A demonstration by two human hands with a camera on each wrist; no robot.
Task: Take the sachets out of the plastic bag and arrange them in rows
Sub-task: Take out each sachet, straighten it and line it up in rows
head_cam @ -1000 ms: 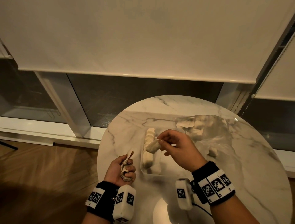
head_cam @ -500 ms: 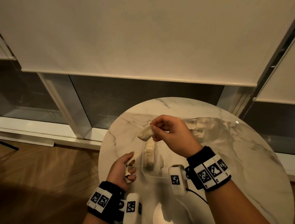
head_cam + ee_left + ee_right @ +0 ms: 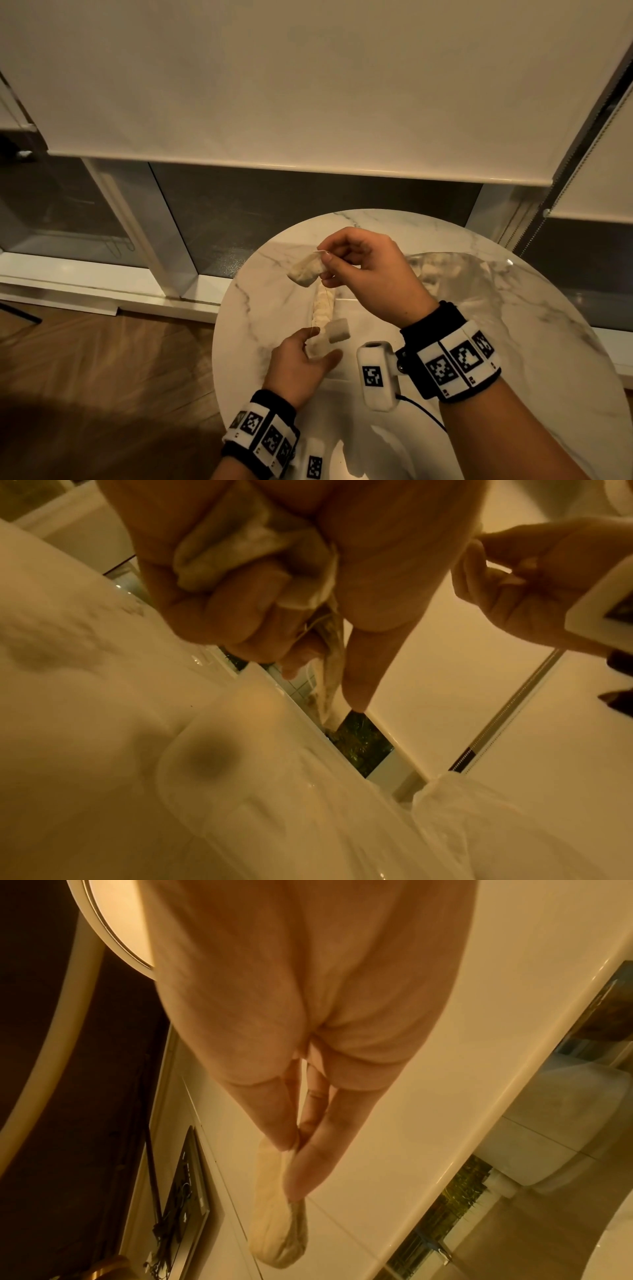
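My right hand (image 3: 323, 264) is raised over the far side of the table and pinches one pale sachet (image 3: 305, 272) by its top edge. The same sachet (image 3: 277, 1218) hangs from the fingertips in the right wrist view. Lower down and nearer, my left hand (image 3: 325, 342) grips a small bunch of crumpled sachets (image 3: 246, 550), and one of them (image 3: 339, 330) sticks up out of it. A thin thread runs between the two hands. A row of sachets (image 3: 323, 305) lies on the table between the hands. The clear plastic bag (image 3: 455, 274), with more sachets inside, lies to the right.
The round marble table (image 3: 513, 342) stands before a low window with a roller blind (image 3: 308, 85). Its left edge drops to a wooden floor (image 3: 102, 377). A clear shallow tray (image 3: 240, 791) lies under the row of sachets.
My right hand has lifted its sachet up and away from the row towards the far side. My left hand has moved right, closer to the row, and a sachet now sticks out of it.
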